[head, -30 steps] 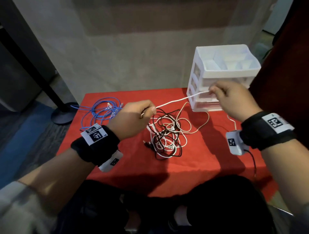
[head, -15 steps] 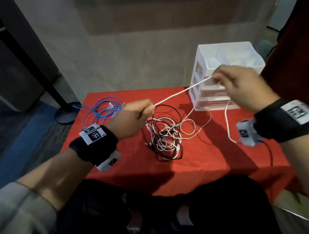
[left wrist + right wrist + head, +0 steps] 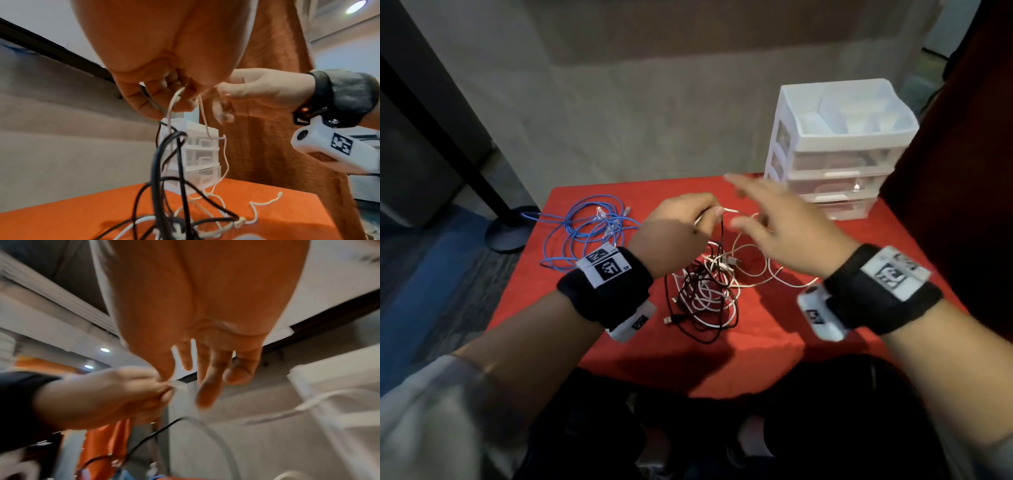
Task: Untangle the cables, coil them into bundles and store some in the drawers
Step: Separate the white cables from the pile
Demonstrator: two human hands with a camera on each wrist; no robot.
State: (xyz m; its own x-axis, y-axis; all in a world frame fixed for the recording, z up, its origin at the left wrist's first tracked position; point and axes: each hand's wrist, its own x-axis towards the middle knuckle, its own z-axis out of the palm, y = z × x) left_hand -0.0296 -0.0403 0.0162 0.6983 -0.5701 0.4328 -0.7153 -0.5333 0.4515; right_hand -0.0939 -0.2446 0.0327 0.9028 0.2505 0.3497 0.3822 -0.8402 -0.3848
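Observation:
My left hand (image 3: 678, 226) is held above the red table (image 3: 774, 346) and grips a white cable (image 3: 205, 123) together with a strand of black cable (image 3: 156, 162). Both hang down into a tangle of white and black cables (image 3: 705, 291) below it. In the left wrist view the fingers (image 3: 156, 100) curl round the strands. My right hand (image 3: 780, 229) is blurred just right of the left, fingers spread and holding nothing; the right wrist view shows its fingers (image 3: 207, 381) stretched out beside the left hand (image 3: 115, 394). The white drawer unit (image 3: 839, 164) stands at the back right, drawers closed.
A loose blue cable (image 3: 585, 229) lies at the table's back left. A black USB plug (image 3: 669, 320) sticks out of the tangle's near side. A dark stand base (image 3: 510, 229) sits on the floor left of the table. A dark red curtain (image 3: 962, 171) hangs at right.
My right hand has let go of the white cable it held taut near the drawers and swung left toward my left hand. The white cable now hangs slack.

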